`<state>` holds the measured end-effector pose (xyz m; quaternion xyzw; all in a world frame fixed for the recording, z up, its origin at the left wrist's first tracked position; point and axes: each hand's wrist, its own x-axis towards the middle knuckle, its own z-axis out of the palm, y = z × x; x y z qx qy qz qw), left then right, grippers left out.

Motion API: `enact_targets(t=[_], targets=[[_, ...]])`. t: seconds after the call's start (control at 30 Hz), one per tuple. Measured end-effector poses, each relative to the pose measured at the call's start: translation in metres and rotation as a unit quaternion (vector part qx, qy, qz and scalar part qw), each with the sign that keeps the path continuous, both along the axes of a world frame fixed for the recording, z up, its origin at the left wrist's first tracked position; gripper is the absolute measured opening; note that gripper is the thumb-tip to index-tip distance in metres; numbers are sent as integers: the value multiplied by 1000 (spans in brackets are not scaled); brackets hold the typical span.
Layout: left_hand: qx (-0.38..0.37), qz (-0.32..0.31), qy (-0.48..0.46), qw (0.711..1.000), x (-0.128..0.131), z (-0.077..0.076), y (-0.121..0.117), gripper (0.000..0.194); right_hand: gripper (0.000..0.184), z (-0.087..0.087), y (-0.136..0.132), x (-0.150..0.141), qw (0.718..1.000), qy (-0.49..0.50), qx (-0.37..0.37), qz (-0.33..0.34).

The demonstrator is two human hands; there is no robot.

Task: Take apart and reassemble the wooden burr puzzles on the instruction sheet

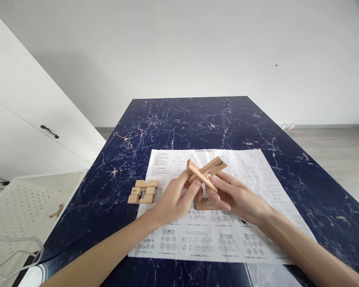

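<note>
Two flat wooden puzzle pieces cross in an X above the printed sheet, between my hands. The narrow one (201,174) bears a "2" at its upper end, and the wider one (217,164) behind it carries a "3". My left hand (176,195) is closed, its thumb and fingers on the pieces near the crossing. From the other side my right hand (239,195) pinches them, thumb against the narrow piece's lower end. The fingers hide how the two pieces meet. Below the hands, a third wooden piece (202,205) lies on the sheet, partly covered by the right fingers.
A group of wooden pieces (149,190), one marked, lies at the left edge of the sheet (242,243) of printed diagrams. Beneath is a dark blue marbled table (179,123). To the left are a white cabinet (24,79) and a perforated white surface (20,203) with a cable.
</note>
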<state>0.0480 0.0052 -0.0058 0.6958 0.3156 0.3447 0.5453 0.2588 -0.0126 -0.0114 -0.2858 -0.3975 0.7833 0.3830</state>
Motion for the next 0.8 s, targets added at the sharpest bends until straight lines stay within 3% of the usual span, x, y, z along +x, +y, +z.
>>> enact_targets(t=[0.63, 0.8], targets=[[12, 20, -20, 1000, 0, -3, 4, 27, 27, -2, 1, -6, 998, 63, -2, -11], [3, 30, -17, 999, 0, -1, 4, 31, 31, 2, 1, -9, 1000, -1, 18, -19]])
